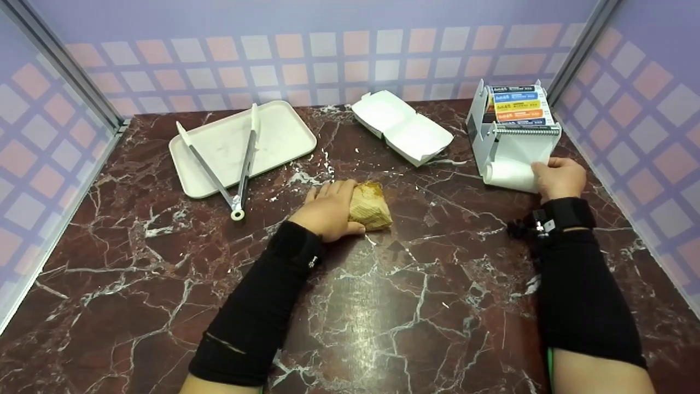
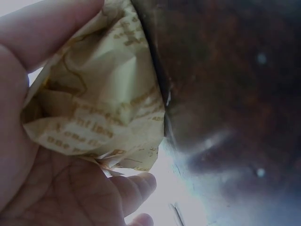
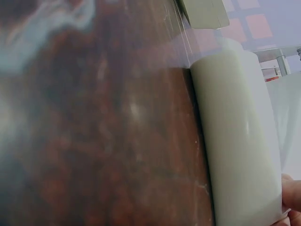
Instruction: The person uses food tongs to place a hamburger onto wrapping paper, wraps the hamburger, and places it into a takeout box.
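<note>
- Left grip (image 1: 331, 210): curled round the left side of the paper-wrapped packet (image 1: 372, 210), thumb on the near side. Packet sits mid-desk (image 1: 437, 339), between the tongs (image 1: 249, 156) and the label dispenser (image 1: 482, 145).
- Right grip (image 1: 560, 178): pinching the right end of the white paper roll (image 1: 511, 175) at the dispenser's front, below the toothed bar (image 1: 528, 131).
- Our read of the step: left steadies the packet, right works the roll. 2 jobs at once, so we should let neither drag the other.
- Left: light pressure only. Wrapper is creased with loose folds in the left wrist view; a hard squeeze could pop them and probably dent whatever's inside.
- We'd pin the folds under the palm side, not just the thumb.
- Right: only 1 end is held, so a sharp pull would likely skew the roll. Better we draw it slow and square to the dispenser.
- Mind dispenser slip; its base may slide if we yank. Small, even tension.
- Fingertips clear of the teeth.
- Elbow room is fine: the open box (image 1: 383, 112) and tray (image 1: 284, 137) sit well apart from both grips.
</note>
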{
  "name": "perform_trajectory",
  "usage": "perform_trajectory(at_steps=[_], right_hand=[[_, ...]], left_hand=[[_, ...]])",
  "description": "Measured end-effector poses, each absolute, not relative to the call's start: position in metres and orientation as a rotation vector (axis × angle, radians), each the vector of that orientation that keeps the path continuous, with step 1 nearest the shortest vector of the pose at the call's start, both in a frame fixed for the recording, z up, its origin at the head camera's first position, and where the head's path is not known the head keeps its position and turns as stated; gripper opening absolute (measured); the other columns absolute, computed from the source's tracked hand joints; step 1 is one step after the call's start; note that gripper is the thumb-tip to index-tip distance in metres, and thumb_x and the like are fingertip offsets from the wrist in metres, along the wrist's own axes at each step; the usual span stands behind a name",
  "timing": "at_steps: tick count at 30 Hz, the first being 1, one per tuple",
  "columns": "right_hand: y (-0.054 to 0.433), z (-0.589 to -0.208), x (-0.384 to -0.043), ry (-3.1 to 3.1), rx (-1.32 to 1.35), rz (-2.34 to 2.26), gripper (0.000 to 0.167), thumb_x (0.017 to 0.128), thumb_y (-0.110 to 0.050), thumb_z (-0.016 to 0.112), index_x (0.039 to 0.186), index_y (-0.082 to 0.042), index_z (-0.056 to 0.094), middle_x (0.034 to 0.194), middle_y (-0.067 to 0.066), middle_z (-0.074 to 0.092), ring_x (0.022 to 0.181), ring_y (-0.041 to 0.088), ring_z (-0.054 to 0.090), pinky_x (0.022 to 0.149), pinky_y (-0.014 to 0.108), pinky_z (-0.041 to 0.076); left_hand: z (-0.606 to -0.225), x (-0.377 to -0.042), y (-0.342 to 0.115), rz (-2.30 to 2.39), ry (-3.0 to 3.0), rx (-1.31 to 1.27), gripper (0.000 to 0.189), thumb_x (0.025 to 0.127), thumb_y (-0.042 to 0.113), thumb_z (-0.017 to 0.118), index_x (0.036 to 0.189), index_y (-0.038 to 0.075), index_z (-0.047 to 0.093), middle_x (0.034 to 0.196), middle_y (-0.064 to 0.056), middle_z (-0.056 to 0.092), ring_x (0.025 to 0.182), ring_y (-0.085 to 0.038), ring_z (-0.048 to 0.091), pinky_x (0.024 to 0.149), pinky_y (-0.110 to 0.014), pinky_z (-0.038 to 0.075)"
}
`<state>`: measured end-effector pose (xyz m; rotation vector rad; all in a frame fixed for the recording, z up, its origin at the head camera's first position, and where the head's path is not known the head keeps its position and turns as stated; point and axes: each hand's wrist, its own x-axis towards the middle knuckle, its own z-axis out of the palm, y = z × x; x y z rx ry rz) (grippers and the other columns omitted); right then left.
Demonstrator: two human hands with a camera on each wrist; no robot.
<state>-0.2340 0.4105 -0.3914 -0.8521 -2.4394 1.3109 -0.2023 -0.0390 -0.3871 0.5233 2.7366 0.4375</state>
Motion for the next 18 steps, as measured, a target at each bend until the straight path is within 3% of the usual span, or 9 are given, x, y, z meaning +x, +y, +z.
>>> perform_trajectory(at_steps=[6, 9, 12, 15, 18], right_hand=[[0.416, -0.391, -0.234, -2.529, -0.860, 1.300, 0.035, 0.096, -0.028, 0.068, 0.120, -0.002, 0.069, 0.094, -0.001, 0.057, 0.066, 0.003, 0.053, 0.055, 0.015, 0.051], [0.420, -0.391, -0.235, -2.588, -0.863, 1.294, 0.044, 0.096, -0.029, 0.068, 0.128, 0.002, 0.067, 0.088, -0.002, 0.057, 0.059, 0.003, 0.054, 0.050, 0.019, 0.053], [0.421, -0.392, -0.234, -2.615, -0.853, 1.294, 0.054, 0.097, -0.034, 0.068, 0.136, 0.003, 0.062, 0.092, 0.002, 0.059, 0.052, 0.004, 0.053, 0.045, 0.023, 0.053], [0.417, -0.389, -0.233, -2.542, -0.881, 1.366, 0.057, 0.095, -0.031, 0.069, 0.141, 0.002, 0.059, 0.107, 0.005, 0.057, 0.068, 0.006, 0.057, 0.057, 0.020, 0.056], [0.408, -0.378, -0.232, -2.445, -0.914, 1.343, 0.062, 0.094, -0.025, 0.069, 0.149, -0.003, 0.051, 0.123, 0.004, 0.055, 0.102, 0.015, 0.061, 0.088, 0.021, 0.056]], left_hand=[[-0.387, -0.202, -0.040, 0.445, 2.741, 0.524, 0.107, 0.092, 0.056, 0.074, 0.169, 0.015, 0.012, 0.175, -0.017, 0.019, 0.162, -0.044, 0.014, 0.132, -0.065, 0.005], [-0.387, -0.203, -0.040, 0.445, 2.740, 0.523, 0.107, 0.092, 0.056, 0.074, 0.169, 0.015, 0.012, 0.175, -0.017, 0.018, 0.162, -0.043, 0.015, 0.132, -0.065, 0.005], [-0.386, -0.203, -0.040, 0.435, 2.741, 0.524, 0.107, 0.092, 0.056, 0.074, 0.169, 0.014, 0.012, 0.175, -0.018, 0.018, 0.162, -0.044, 0.014, 0.132, -0.064, 0.005], [-0.386, -0.202, -0.041, 0.423, 2.745, 0.526, 0.107, 0.093, 0.056, 0.073, 0.169, 0.014, 0.011, 0.175, -0.018, 0.018, 0.162, -0.045, 0.014, 0.132, -0.064, 0.005], [-0.385, -0.202, -0.040, 0.421, 2.746, 0.527, 0.107, 0.093, 0.056, 0.073, 0.169, 0.013, 0.011, 0.175, -0.019, 0.018, 0.162, -0.045, 0.014, 0.132, -0.064, 0.005]])
